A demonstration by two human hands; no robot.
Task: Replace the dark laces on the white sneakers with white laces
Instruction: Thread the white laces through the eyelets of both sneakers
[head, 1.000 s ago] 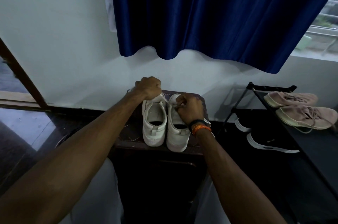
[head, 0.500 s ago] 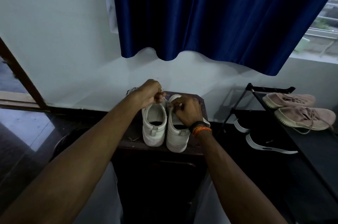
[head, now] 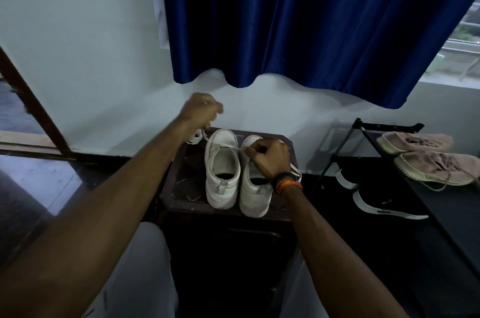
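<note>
Sneakers: white pair (head: 235, 172) stood side by side, heels toward the person, on the dark desk (head: 181, 188).
Left grip (head: 201, 110): fist raised above the left sneaker, closed round a white lace (head: 223, 146).
Right grip (head: 268, 158): fingers curled, pinching lace at the right sneaker's eyelets.
Spare lace (head: 196, 137): lay behind the left sneaker.

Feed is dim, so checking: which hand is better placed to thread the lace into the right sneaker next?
Probably the right hand: it rests curled on the right sneaker at its eyelets. The left hand is raised beyond both shoes, pulling a white lace.
</note>
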